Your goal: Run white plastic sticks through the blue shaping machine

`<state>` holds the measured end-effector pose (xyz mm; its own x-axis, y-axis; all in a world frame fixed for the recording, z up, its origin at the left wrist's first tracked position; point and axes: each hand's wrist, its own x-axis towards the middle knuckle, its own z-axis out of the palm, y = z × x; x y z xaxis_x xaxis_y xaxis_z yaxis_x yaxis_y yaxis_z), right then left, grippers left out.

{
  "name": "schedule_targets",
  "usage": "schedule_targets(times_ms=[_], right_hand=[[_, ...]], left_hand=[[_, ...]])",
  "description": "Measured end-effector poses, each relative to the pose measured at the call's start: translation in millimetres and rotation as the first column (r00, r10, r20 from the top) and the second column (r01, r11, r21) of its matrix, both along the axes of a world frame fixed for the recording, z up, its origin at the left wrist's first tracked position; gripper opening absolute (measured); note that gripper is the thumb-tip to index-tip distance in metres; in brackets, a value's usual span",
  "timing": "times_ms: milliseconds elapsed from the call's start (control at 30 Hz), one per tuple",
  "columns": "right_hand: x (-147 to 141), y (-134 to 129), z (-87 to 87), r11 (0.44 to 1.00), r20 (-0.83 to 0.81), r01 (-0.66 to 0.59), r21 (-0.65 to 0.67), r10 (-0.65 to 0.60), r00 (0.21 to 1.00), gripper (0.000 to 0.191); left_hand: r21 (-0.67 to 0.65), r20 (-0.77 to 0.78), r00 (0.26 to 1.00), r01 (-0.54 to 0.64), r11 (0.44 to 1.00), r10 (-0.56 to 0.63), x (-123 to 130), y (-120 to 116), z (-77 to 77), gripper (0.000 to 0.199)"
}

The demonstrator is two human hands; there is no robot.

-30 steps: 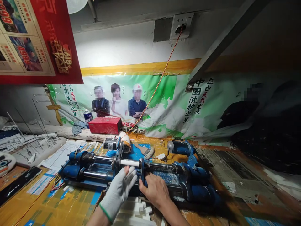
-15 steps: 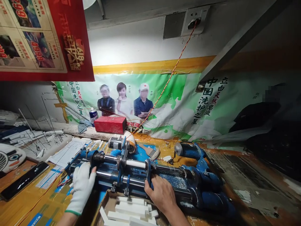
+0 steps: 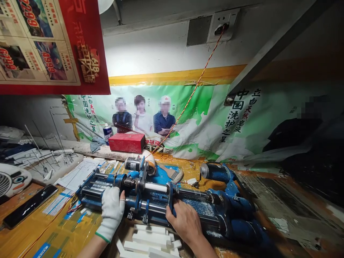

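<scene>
A blue bench machine [image 3: 204,206] with steel guide rods lies in front of me, dusted with white powder. A white rod [image 3: 156,187] sits between its two middle brackets. My left hand [image 3: 112,206], in a white glove with a bare thumb, is closed over the sliding left carriage [image 3: 119,179]. That carriage's drill chuck [image 3: 130,182] is close against the left middle bracket. My bare right hand [image 3: 185,216] is closed at the right middle bracket [image 3: 170,195], its thumb against the bracket's lower part. Its other fingertips are hidden behind the machine's front rod.
White square sticks [image 3: 150,238] fill a cardboard box in front of the machine. Behind it are a red box [image 3: 127,142], a spray can [image 3: 108,133] and a brush [image 3: 176,175]. A phone [image 3: 30,206] and a fan [image 3: 13,181] are at left. A twisted cord [image 3: 197,82] runs to the wall socket.
My left hand has moved right with the left carriage, bringing its chuck up near the middle bracket and baring guide rods at left. My right hand has stayed in place.
</scene>
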<state>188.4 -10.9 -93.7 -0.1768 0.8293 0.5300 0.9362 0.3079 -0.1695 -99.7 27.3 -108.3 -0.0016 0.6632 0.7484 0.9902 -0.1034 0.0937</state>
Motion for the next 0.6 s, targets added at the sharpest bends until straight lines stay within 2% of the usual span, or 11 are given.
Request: schedule_targets(times_ms=[167,500,600], right_hand=[[2,-1,1.0,0.999,0.002,-0.027,-0.022,0.027,1.000,0.024],[2,0,-2.1,1.000,0.034,-0.016,-0.004,0.016,0.999,0.023],[3,0,-2.3,1.000,0.028,-0.026,-0.002,0.026,0.999,0.022]], left_hand=[[-0.135,-0.081,0.997,-0.016,0.991,0.005,-21,0,5.8,0.025],[-0.120,-0.055,0.998,-0.039,0.992,0.033,-99,26,-2.4,0.027],[-0.107,0.071,0.997,-0.027,0.994,0.034,-105,19,-1.4,0.027]])
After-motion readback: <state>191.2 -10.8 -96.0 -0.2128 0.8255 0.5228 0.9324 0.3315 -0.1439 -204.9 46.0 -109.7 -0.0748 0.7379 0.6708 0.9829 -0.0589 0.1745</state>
